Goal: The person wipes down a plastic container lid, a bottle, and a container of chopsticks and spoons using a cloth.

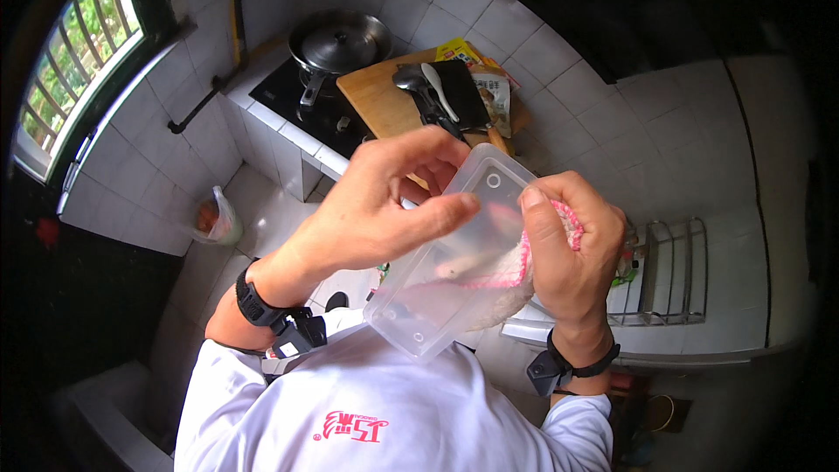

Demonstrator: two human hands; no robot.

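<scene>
A clear plastic box [452, 236] is tilted in front of my chest, its flat face towards me. My right hand [570, 242] grips its right side, thumb on the outside. Bunched in that same hand is a pale cloth with pink stitched edging [508, 295], partly seen through the plastic. On the other side, my left hand [393, 193] is at the box's left edge. Its thumb lies across the face, and its curled fingers are by the upper corner, partly hidden. Whether the left hand presses on the box cannot be seen.
Beyond my hands, a lidded steel pan [341, 46] stands on a black cooktop [278, 95]. A wooden board [370, 95] bears a ladle [409, 78], a white spoon [439, 88] and food packets [491, 95]. A wire rack [675, 272] is at right; a lined bin [223, 223] stands on the floor.
</scene>
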